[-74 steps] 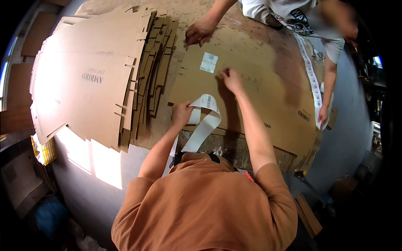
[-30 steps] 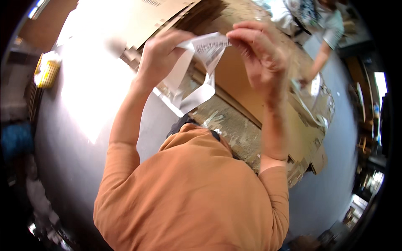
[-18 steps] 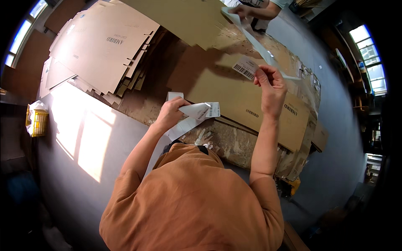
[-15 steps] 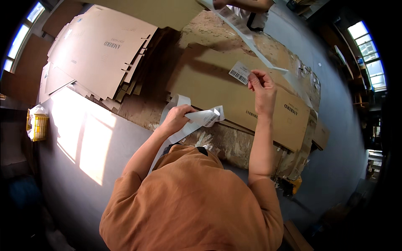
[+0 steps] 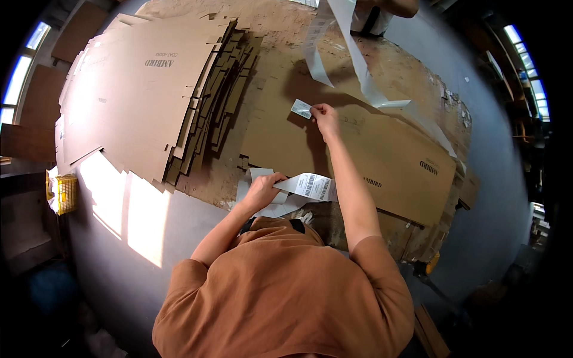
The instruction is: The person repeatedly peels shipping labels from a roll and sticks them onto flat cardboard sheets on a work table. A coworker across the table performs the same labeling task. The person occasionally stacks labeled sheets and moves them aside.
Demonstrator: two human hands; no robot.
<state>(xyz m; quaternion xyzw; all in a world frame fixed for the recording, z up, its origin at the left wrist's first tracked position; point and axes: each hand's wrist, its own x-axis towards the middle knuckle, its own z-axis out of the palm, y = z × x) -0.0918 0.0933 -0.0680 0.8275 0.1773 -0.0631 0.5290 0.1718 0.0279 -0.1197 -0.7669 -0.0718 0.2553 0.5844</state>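
Observation:
Between the fingertips of my right hand (image 5: 327, 121) is a small white barcode label (image 5: 302, 108), held by its edge above a flat cardboard sheet (image 5: 394, 161). My left hand (image 5: 262, 192) is closed on a strip of labels (image 5: 315, 186); printed barcodes show on the part reaching toward my right forearm, while white backing paper (image 5: 243, 190) hangs in loops around the hand. The brown sheet lies flat on the worn table, with dark print along its near and right parts. My right arm hides part of it.
A tall stack of flat cardboard (image 5: 137, 77) stands on the left of the worn table (image 5: 280, 39). Another person's arm (image 5: 397, 7) is at the far side, near a long dangling label strip (image 5: 358, 59). A yellow basket (image 5: 67, 194) is at far left.
My right hand has moved left with the label. The strip in my left hand now lies flatter, showing its barcodes. The cardboard sheet the other person held over the stack has gone from there.

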